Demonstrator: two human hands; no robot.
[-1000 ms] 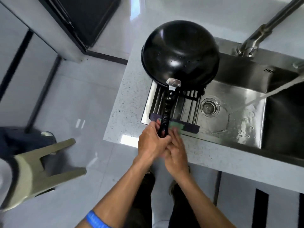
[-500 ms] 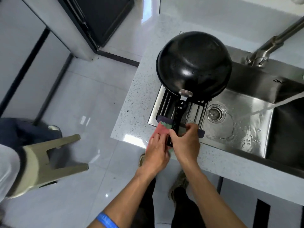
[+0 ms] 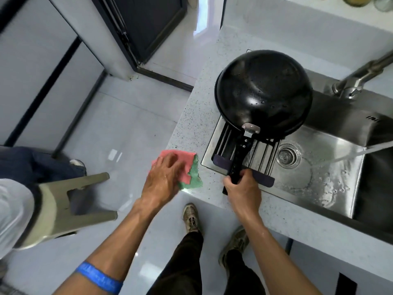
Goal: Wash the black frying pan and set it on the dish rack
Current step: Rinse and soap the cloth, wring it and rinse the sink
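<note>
The black frying pan (image 3: pixel 263 92) lies upside down on the dish rack (image 3: pixel 263 151), which spans the left end of the steel sink (image 3: pixel 331 173). Water drops cover its domed bottom. Its black handle (image 3: pixel 239 156) points toward me. My right hand (image 3: pixel 242 191) is closed around the end of that handle. My left hand (image 3: pixel 163 177) presses flat on a pink and green cloth (image 3: pixel 190 173) at the left corner of the speckled counter (image 3: pixel 191 116), apart from the pan.
The tap (image 3: pixel 357 79) at the back right runs; a stream of water (image 3: pixel 350 154) crosses the basin toward the drain (image 3: pixel 288 155). A grey stool (image 3: pixel 70 201) stands on the floor at my left, beside a seated person's leg (image 3: pixel 32 165). A dark cabinet (image 3: pixel 148 28) stands behind.
My left hand let go of the handle, took the cloth from under it and moved it left to the counter corner. My right hand took over the handle. The pan stayed on the rack.
</note>
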